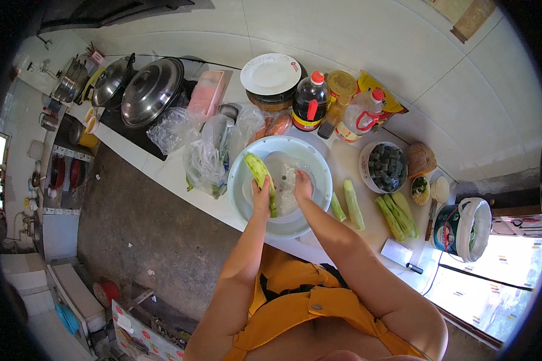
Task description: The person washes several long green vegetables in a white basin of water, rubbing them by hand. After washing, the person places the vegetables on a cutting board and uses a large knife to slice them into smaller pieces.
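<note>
A pale blue plastic basin (324, 198) of water is in front of me on the counter. My left hand (261, 198) grips a long peeled green vegetable (256, 166), tilted over the basin's left side. Inside the basin on the right, my right hand (303, 185) is at the water, which ripples near its fingers. Nothing shows in that hand, though its palm is hidden. Just right of the basin, a peeled vegetable (353, 205) and a shorter piece (338, 208) lie on a cutting board (343, 158). Several more peeled vegetables (396, 216) are grouped farther right.
A cleaver (396, 252) lies near the counter's front right edge, beside a lined bucket (460, 230). A bowl of dark cubes (387, 162) stands behind the vegetables. Bottles (310, 101), stacked plates (271, 74) and plastic bags (212, 153) crowd the basin's back and left.
</note>
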Action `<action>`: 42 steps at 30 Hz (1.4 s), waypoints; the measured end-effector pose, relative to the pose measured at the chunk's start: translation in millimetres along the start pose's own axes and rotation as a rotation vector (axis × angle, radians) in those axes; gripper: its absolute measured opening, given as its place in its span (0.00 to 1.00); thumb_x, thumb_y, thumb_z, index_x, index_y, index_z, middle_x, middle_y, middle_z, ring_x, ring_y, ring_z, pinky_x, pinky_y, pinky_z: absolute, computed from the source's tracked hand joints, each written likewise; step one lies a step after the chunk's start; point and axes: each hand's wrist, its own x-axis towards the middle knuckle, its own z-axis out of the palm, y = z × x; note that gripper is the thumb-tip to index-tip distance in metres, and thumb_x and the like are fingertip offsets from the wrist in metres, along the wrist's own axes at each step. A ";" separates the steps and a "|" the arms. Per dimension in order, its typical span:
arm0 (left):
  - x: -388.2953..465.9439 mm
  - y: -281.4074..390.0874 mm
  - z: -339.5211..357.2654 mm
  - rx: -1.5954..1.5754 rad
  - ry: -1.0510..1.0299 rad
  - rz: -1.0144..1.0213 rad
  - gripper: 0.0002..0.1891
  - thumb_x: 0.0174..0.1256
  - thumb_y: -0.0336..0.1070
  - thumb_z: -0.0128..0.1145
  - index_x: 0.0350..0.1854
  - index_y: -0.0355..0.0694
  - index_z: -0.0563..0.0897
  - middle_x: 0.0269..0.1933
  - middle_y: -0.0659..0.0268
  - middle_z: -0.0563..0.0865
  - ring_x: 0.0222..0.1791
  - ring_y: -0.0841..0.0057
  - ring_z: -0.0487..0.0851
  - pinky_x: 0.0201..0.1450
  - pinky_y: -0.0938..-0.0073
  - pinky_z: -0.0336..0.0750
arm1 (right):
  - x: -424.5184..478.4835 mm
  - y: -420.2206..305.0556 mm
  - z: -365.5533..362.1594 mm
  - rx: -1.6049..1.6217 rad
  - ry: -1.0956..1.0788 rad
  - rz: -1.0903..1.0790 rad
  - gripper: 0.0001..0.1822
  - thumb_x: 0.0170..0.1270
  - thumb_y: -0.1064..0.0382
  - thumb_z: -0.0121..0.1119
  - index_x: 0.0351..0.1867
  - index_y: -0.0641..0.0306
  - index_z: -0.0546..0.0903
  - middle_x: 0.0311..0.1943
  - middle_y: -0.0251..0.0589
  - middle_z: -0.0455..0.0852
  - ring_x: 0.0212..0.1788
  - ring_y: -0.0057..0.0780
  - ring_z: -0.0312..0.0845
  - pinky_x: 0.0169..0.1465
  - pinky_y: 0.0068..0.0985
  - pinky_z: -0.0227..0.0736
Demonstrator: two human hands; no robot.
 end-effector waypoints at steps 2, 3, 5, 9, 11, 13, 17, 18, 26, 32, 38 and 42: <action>-2.0 -1.5 1.8 -0.025 -0.020 -0.036 0.24 0.62 0.50 0.57 0.55 0.44 0.66 0.40 0.67 0.79 0.38 0.78 0.77 0.41 0.74 0.72 | 3.2 11.5 -3.7 0.486 -0.101 0.411 0.14 0.66 0.60 0.49 0.46 0.66 0.78 0.40 0.41 0.82 0.41 0.33 0.78 0.47 0.25 0.72; -2.0 -2.6 -0.5 -0.038 -0.020 -0.053 0.26 0.61 0.50 0.58 0.56 0.43 0.65 0.41 0.68 0.78 0.40 0.78 0.76 0.43 0.74 0.72 | -0.5 4.6 -3.7 0.589 -0.206 0.579 0.14 0.66 0.60 0.48 0.46 0.67 0.77 0.41 0.42 0.82 0.42 0.33 0.78 0.48 0.26 0.73; 1.7 -9.8 -6.8 -0.088 0.041 -0.074 0.23 0.63 0.50 0.56 0.54 0.44 0.68 0.40 0.68 0.79 0.40 0.77 0.77 0.44 0.73 0.73 | -17.1 -35.5 -5.0 0.781 -0.428 0.915 0.14 0.67 0.61 0.47 0.47 0.68 0.76 0.42 0.44 0.81 0.44 0.34 0.77 0.50 0.27 0.73; 16.8 -21.4 -13.8 -0.386 -0.135 -0.174 0.20 0.64 0.51 0.55 0.51 0.44 0.72 0.40 0.68 0.79 0.42 0.77 0.78 0.46 0.74 0.73 | -37.7 -86.7 -10.3 0.722 -0.705 0.681 0.12 0.64 0.61 0.52 0.45 0.66 0.77 0.39 0.42 0.82 0.42 0.32 0.79 0.47 0.26 0.74; 15.9 -21.2 -11.8 -0.440 -0.145 -0.211 0.17 0.63 0.48 0.56 0.48 0.44 0.73 0.40 0.69 0.79 0.42 0.78 0.78 0.45 0.74 0.73 | -43.5 -98.2 -15.9 0.598 -0.710 0.540 0.14 0.64 0.60 0.53 0.45 0.66 0.76 0.40 0.42 0.82 0.42 0.31 0.79 0.47 0.25 0.74; 8.2 -9.3 1.5 -0.455 -0.154 -0.211 0.14 0.63 0.45 0.57 0.45 0.43 0.74 0.39 0.69 0.79 0.40 0.80 0.78 0.43 0.76 0.73 | -44.6 -92.1 -19.8 0.267 -0.599 0.185 0.15 0.64 0.58 0.53 0.46 0.65 0.76 0.40 0.42 0.82 0.42 0.31 0.79 0.46 0.25 0.73; -2.4 12.6 19.4 -0.425 -0.150 -0.027 0.11 0.61 0.38 0.58 0.41 0.42 0.73 0.35 0.70 0.77 0.36 0.81 0.76 0.40 0.78 0.73 | -55.7 -92.1 -23.0 -0.072 -0.366 -0.204 0.18 0.67 0.53 0.50 0.46 0.66 0.75 0.38 0.44 0.82 0.41 0.32 0.79 0.44 0.26 0.72; -4.2 18.1 23.9 -0.417 -0.157 0.040 0.10 0.61 0.36 0.59 0.41 0.42 0.73 0.34 0.70 0.77 0.35 0.81 0.76 0.39 0.79 0.72 | -56.5 -91.9 -23.9 -0.111 -0.371 -0.207 0.18 0.67 0.52 0.49 0.46 0.66 0.75 0.37 0.46 0.82 0.41 0.36 0.79 0.44 0.28 0.72; -18.9 42.3 48.3 -0.420 -0.181 0.182 0.10 0.59 0.30 0.58 0.40 0.40 0.72 0.33 0.68 0.76 0.33 0.80 0.75 0.36 0.78 0.73 | -58.6 -112.9 -30.5 -0.461 -0.468 -0.319 0.22 0.64 0.46 0.48 0.46 0.64 0.69 0.30 0.60 0.80 0.34 0.58 0.77 0.36 0.46 0.71; -26.5 66.2 64.6 -0.408 -0.104 0.194 0.09 0.60 0.31 0.58 0.37 0.40 0.71 0.31 0.68 0.75 0.31 0.79 0.75 0.35 0.77 0.73 | -59.5 -124.8 -39.3 -0.489 -0.366 -0.569 0.20 0.60 0.48 0.56 0.39 0.64 0.72 0.20 0.56 0.79 0.25 0.57 0.76 0.29 0.46 0.70; 12.2 82.6 43.9 -0.667 -0.081 0.073 0.08 0.60 0.39 0.55 0.31 0.42 0.71 0.27 0.68 0.74 0.28 0.77 0.75 0.35 0.74 0.73 | -58.2 -119.8 -55.2 -0.605 -0.404 -0.600 0.26 0.57 0.39 0.56 0.35 0.65 0.75 0.19 0.53 0.79 0.24 0.55 0.77 0.29 0.44 0.72; 22.7 78.2 33.4 -0.695 -0.073 -0.010 0.09 0.59 0.40 0.54 0.28 0.43 0.72 0.25 0.68 0.74 0.27 0.75 0.75 0.36 0.74 0.73 | -56.9 -122.1 -66.4 -0.669 -0.417 -0.606 0.24 0.57 0.41 0.58 0.35 0.65 0.74 0.17 0.53 0.78 0.24 0.53 0.77 0.29 0.42 0.72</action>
